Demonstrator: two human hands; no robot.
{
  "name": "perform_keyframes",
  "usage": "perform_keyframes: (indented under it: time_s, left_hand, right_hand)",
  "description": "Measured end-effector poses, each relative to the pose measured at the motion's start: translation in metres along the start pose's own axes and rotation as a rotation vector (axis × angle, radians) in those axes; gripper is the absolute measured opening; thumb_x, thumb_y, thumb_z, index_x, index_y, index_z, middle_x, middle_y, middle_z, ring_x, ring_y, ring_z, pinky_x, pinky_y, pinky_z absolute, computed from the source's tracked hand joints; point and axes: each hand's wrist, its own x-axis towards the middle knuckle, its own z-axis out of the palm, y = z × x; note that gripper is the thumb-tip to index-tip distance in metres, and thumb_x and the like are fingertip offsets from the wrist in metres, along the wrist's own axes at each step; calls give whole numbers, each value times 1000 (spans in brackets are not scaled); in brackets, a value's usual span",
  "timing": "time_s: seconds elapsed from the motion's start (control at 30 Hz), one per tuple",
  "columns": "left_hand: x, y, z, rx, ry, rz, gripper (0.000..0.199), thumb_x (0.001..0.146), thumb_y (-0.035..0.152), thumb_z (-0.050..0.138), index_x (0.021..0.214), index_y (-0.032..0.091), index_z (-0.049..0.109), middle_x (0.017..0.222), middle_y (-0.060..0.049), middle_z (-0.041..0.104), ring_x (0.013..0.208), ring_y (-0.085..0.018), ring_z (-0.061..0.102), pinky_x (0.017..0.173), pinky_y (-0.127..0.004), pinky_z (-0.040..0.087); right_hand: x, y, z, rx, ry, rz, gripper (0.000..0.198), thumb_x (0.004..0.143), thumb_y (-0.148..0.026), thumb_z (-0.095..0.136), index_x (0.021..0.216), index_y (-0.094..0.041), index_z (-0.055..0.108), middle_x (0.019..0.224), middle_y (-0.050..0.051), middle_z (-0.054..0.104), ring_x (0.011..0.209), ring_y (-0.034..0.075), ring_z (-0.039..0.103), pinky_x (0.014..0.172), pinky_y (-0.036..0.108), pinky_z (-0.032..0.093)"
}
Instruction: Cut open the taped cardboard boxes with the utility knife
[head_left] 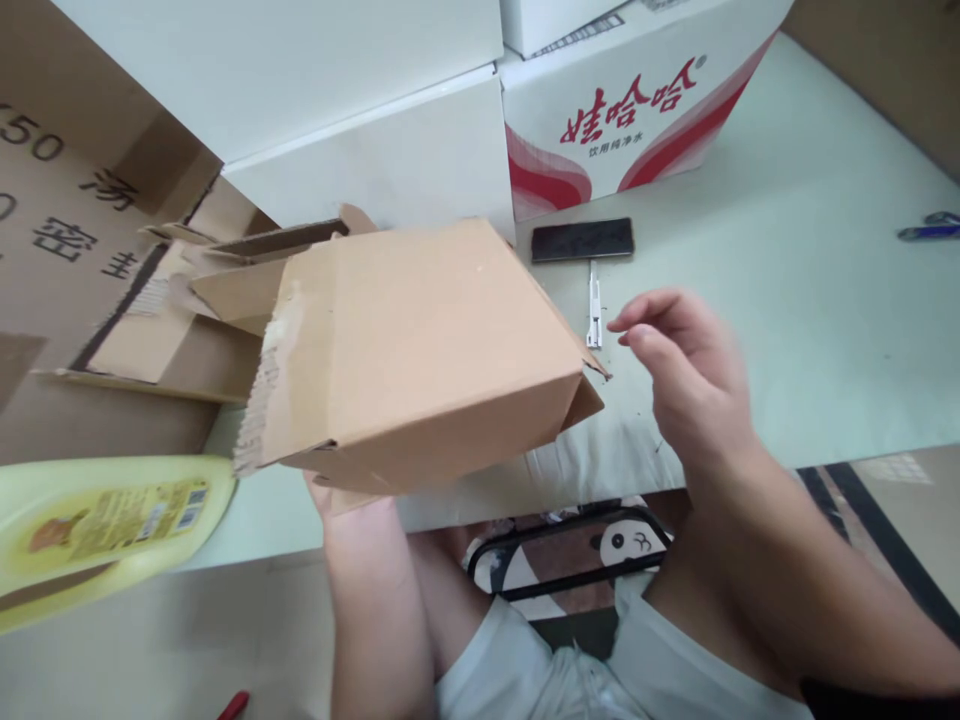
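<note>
A brown cardboard box is held tilted above the front of the table, its left edge torn and ragged with tape on it. Under its lower left side, my left hand grips it; the fingers are hidden by the cardboard. My right hand hovers to the right of the box, fingers loosely curled with a small gap to the thumb and nothing held. Close by its fingertips lies a slim white utility knife on the table, just below a black phone.
Opened cardboard boxes stand at the left, behind a yellow bottle. White cartons line the back of the pale green table. Blue-handled tools lie at the far right. A red object shows low at left.
</note>
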Motion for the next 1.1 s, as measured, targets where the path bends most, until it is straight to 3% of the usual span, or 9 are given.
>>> perform_keyframes:
  time_s: [0.17,0.3,0.4,0.5,0.6,0.67,0.73,0.93,1.1]
  left_hand:
    - [-1,-4,20,-152,206,67,25,88,44,62,95,26,78,110,-2,80,135,-27,60,115,-41,48]
    - [-2,-5,28,-217,175,41,25,89,36,58,98,25,78,107,-2,81,132,-26,63,116,-42,47]
    - [-1,-4,27,-279,109,57,28,93,35,54,104,28,78,107,0,82,127,-26,66,115,-44,48]
    - [-1,-4,26,-309,143,7,32,95,33,48,108,30,78,104,0,82,120,-25,69,112,-44,50]
    - [-2,-4,27,-307,214,-56,37,97,38,44,107,29,78,97,-1,82,115,-26,71,107,-45,53]
    - [-4,-3,28,-279,224,-66,38,99,42,44,103,28,79,90,-1,81,111,-25,73,103,-43,55]
    - [-5,-3,28,-212,198,-56,33,97,43,50,97,28,79,84,-1,80,105,-25,74,98,-40,57]
    - [-7,-3,26,-62,74,-13,28,76,54,79,79,27,75,80,-1,79,113,-27,70,92,-36,59]
    - [-8,-6,19,33,79,-32,22,78,51,77,78,29,74,85,0,78,99,-23,73,83,-32,61]
  right_hand:
    - [3,1,2,-34,-327,88,32,93,-38,57,65,-22,57,66,0,59,66,16,56,65,33,44]
    - [2,3,3,18,-281,16,42,96,-41,58,58,-23,58,66,2,65,67,18,62,66,34,49]
    - [3,5,2,52,-247,-63,50,99,-45,57,54,-24,61,69,2,72,76,20,70,82,39,56]
    - [4,5,2,30,-303,-207,40,101,-42,55,68,-27,71,78,1,78,88,22,74,107,46,51]
    - [3,5,3,1,-406,-256,24,99,-40,58,109,-29,77,115,4,80,114,26,71,114,50,48]
    - [2,7,4,5,-447,-231,41,97,-41,63,136,-29,65,139,8,70,130,28,64,113,50,49]
    - [0,9,4,42,-465,-195,54,96,-43,65,147,-28,54,144,11,65,131,28,63,111,49,50]
    - [-4,19,4,28,-400,-98,34,92,-48,71,115,-24,66,109,8,73,110,27,68,99,46,54]
    - [-2,21,9,152,-280,8,47,82,-49,81,117,-26,59,104,5,69,94,22,66,78,36,55]
